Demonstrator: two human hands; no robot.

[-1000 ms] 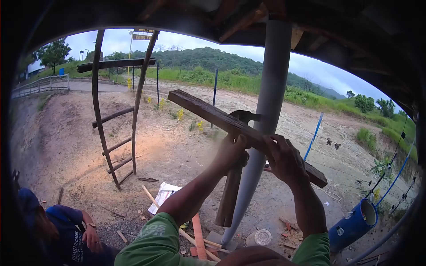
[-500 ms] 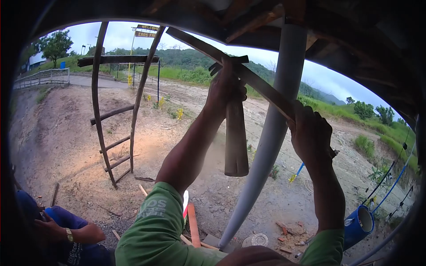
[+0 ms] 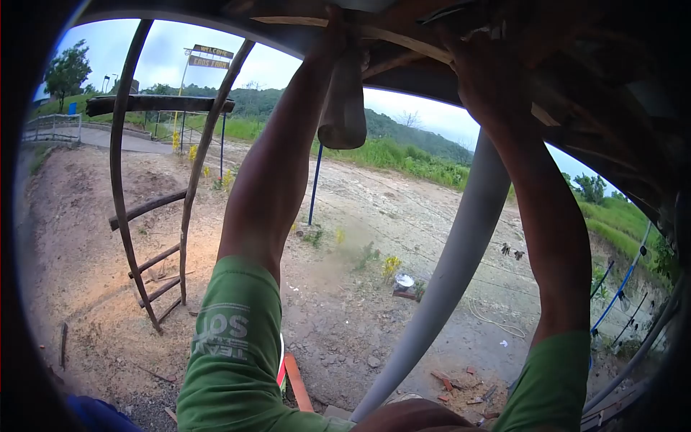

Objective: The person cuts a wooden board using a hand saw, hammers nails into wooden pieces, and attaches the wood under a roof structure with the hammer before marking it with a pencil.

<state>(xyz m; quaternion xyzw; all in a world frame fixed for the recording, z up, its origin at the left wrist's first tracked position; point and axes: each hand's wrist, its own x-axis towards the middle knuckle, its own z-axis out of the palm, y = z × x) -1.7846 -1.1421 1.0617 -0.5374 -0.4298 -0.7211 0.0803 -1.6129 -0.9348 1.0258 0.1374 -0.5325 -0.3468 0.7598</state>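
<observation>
Both my arms reach up to the dark underside of the roof. My left hand point(image 3: 336, 45) is closed around a hammer; its wooden handle point(image 3: 342, 119) hangs down with the butt towards me, and the head is lost in shadow. A wooden strip point(image 3: 410, 43) runs across beneath the roof, past my left hand to my right hand point(image 3: 481, 75). My right hand appears closed on the strip's right end, though its fingertips are dim against the roof timbers.
A grey post point(image 3: 461, 237) slants up to the roof between my arms. Left stands a rough wooden ladder point(image 3: 119, 165) on bare ground. Broken reddish pieces point(image 3: 443, 380) and an orange-brown board point(image 3: 296, 381) lie below. Blue cloth point(image 3: 101, 414) shows at the lower left.
Both hands have risen, carrying the hammer and wooden strip up against the roof. My view has shifted, and the person at the lower left is now mostly out of frame.
</observation>
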